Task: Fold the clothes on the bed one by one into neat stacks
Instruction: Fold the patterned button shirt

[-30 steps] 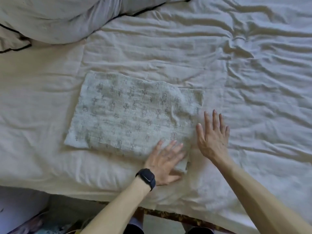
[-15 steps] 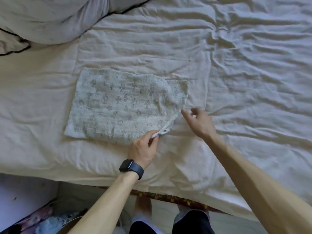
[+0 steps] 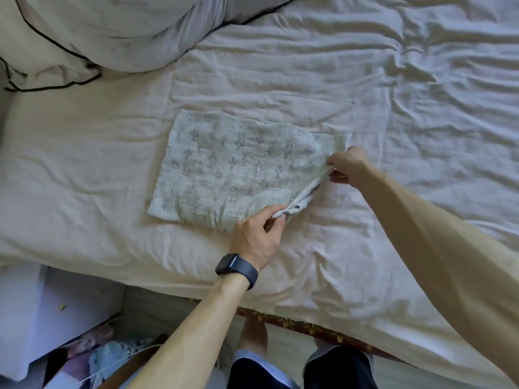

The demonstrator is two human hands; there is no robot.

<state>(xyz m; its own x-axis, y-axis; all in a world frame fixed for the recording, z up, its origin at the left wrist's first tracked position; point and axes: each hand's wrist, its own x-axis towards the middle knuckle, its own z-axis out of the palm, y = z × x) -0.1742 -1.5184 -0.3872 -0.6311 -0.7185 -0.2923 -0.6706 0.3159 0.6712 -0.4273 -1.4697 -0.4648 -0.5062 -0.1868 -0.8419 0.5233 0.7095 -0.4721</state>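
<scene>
Cloth: a folded patterned cloth [image 3: 233, 167] lies flat near the middle of the bed [image 3: 84, 169], on a wrinkled pale sheet.
Left hand: the left hand [image 3: 257, 238], a dark watch [image 3: 236, 270] on its wrist, pinches the cloth's near right corner between thumb and fingers.
Right hand: the right hand [image 3: 349, 168] pinches the far end of the same right edge, which is lifted off the sheet between the two hands.
Pillow: a pale pillow [image 3: 118, 26] with dark piping lies at the far left.

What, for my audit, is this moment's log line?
patterned cloth on bed; left hand pinches near corner; right hand pinches right edge
</scene>
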